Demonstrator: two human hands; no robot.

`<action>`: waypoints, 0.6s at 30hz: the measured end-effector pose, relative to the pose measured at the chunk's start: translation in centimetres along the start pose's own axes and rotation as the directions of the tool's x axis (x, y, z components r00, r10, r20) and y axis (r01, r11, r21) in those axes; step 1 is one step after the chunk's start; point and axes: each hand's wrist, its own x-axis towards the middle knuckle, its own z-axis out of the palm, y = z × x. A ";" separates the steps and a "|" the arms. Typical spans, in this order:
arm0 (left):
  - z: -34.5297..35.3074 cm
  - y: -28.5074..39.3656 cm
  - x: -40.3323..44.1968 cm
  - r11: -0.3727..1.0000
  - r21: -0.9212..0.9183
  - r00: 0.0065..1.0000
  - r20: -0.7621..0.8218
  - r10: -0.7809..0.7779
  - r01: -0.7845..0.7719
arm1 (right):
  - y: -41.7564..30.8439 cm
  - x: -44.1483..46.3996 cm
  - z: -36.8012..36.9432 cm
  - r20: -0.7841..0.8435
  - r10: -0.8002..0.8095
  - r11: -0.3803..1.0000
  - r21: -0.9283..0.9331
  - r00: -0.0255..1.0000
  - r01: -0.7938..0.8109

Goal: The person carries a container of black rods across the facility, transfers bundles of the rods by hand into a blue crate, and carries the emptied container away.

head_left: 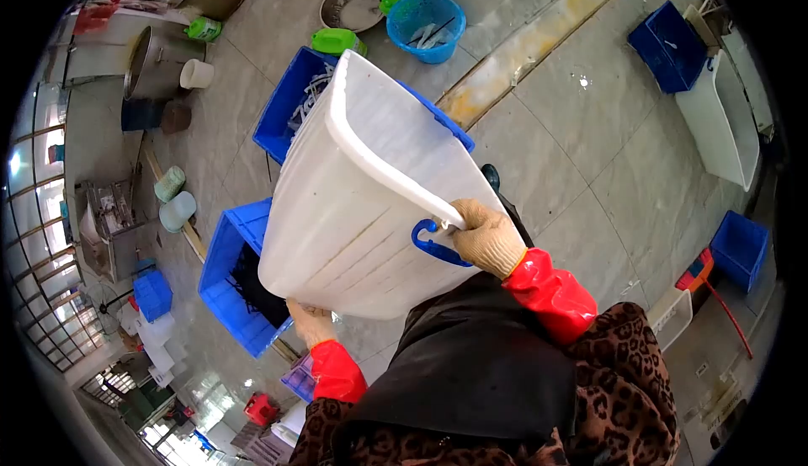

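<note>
A large white plastic tub (337,222) is tilted on its side in front of me, its mouth facing up and to the right. My gloved right hand (486,237) is closed on its rim beside a blue handle (439,249). Against the tub's lower end is my gloved left hand (311,323), its fingers partly hidden beneath the base. Close by on the left stands a blue crate (217,293) holding dark, thin material. Another blue crate (273,121), with whitish pieces inside, is partly covered by the tub.
Beyond the tub are a light blue basin (446,41), a round metal pan (332,7) and a green container (338,42). A long stained board (505,58) lies on the tiled floor (606,154). At right are a second white tub (715,121), blue bins (741,247) and a broom (728,306).
</note>
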 end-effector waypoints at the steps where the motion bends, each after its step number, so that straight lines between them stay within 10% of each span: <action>1: -0.6 -0.2 0.3 1.000 -0.015 1.000 -0.005 -0.002 0.002 | -0.6 -0.2 -0.3 0.028 0.008 0.995 -0.098 1.000 -0.005; 3: -2.1 -0.5 1.3 0.994 -0.108 0.966 0.256 0.030 -0.003 | -2.0 -1.1 -0.5 0.074 -0.066 0.995 -0.073 0.995 0.071; 6: -3.1 -0.4 0.6 0.973 0.002 0.933 0.285 0.219 -0.230 | -3.2 -1.7 -0.1 0.113 -0.097 0.990 -0.095 0.989 0.108; 11: -2.4 -2.2 0.6 0.935 -0.335 0.947 0.247 0.204 -0.114 | -5.5 -2.3 0.2 0.192 -0.219 0.925 -0.270 0.957 0.266; 14: -1.1 -1.8 0.7 0.902 -0.427 0.991 0.075 0.109 -0.067 | -7.0 -1.6 1.3 0.157 -0.554 0.732 -0.376 0.818 0.568; 17: -1.7 -3.0 3.9 0.931 -0.308 0.932 0.237 0.273 -0.195 | -9.9 -1.2 4.3 0.208 -0.604 0.574 -0.556 0.769 0.601; 18: -1.6 -3.5 4.3 0.912 -0.409 0.947 0.280 0.156 -0.029 | -10.5 -1.5 5.4 0.225 -0.596 0.561 -0.570 0.771 0.600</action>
